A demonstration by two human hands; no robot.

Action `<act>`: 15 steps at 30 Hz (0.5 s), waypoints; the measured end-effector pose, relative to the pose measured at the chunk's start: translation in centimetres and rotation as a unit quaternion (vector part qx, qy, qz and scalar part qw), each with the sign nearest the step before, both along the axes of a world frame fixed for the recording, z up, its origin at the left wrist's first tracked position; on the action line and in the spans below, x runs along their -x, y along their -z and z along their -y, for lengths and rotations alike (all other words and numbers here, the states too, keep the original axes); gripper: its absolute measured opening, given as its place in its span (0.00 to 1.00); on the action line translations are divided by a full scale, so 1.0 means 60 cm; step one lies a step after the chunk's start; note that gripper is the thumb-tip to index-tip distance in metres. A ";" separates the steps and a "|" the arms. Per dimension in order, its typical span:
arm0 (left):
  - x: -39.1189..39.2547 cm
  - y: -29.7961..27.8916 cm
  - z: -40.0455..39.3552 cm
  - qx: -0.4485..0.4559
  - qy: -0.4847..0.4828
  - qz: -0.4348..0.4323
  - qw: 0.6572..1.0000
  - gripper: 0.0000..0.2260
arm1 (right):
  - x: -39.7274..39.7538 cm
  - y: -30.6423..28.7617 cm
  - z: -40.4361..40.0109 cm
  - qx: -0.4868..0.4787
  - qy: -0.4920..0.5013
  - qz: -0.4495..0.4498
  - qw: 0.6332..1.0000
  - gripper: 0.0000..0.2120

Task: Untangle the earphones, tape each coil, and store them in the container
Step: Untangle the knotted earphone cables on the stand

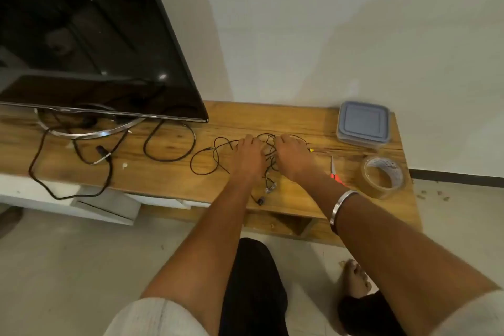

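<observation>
With your left hand (pixel 246 157) and right hand (pixel 293 157) both laid on the tangled black earphones (pixel 268 155) mid-shelf, fingers hidden so I cannot tell whether they pinch any wire, ease loops apart gently rather than tugging knots tighter.

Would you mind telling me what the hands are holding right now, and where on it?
Both the left hand and right hand are on the middle of the tangled earphones on the table; the fingers are hidden, so an actual grip cannot be told.
</observation>
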State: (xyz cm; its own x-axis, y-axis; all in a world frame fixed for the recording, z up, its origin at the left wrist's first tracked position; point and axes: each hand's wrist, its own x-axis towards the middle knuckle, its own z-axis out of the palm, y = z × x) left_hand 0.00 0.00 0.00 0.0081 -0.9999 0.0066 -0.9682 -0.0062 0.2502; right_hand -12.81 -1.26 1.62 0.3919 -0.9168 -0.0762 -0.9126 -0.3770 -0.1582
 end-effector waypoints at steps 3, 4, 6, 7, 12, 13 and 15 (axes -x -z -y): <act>-0.006 0.016 -0.008 -0.026 -0.008 0.001 1.000 0.12 | -0.011 0.010 -0.005 -0.007 -0.020 0.012 1.000 0.18; -0.009 0.024 -0.010 -0.037 0.001 0.011 0.999 0.12 | -0.015 0.015 -0.008 -0.008 -0.029 0.012 0.999 0.18; -0.011 0.037 -0.015 -0.067 0.012 0.011 0.998 0.13 | -0.016 0.027 -0.010 -0.022 -0.032 0.015 0.999 0.18; -0.012 0.042 -0.015 -0.077 0.016 0.005 0.997 0.13 | -0.016 0.032 -0.010 -0.026 -0.034 0.013 0.999 0.18; -0.018 0.061 -0.018 -0.083 0.027 -0.009 0.996 0.09 | -0.018 0.041 -0.009 -0.064 -0.045 -0.008 0.997 0.14; -0.019 0.065 -0.017 -0.083 0.025 -0.010 0.996 0.10 | -0.019 0.042 -0.008 -0.075 -0.040 -0.005 0.996 0.13; -0.020 0.071 -0.016 -0.079 0.028 -0.013 0.996 0.09 | -0.021 0.047 -0.007 -0.087 -0.020 0.015 0.996 0.13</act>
State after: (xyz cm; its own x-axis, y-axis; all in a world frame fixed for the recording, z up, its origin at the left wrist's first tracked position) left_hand 1.20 0.99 -4.26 -0.0494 -0.9873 -0.1511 -0.9613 0.0060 0.2754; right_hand -11.53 -0.86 -1.19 0.4329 -0.8740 -0.2209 -0.8912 -0.3781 -0.2508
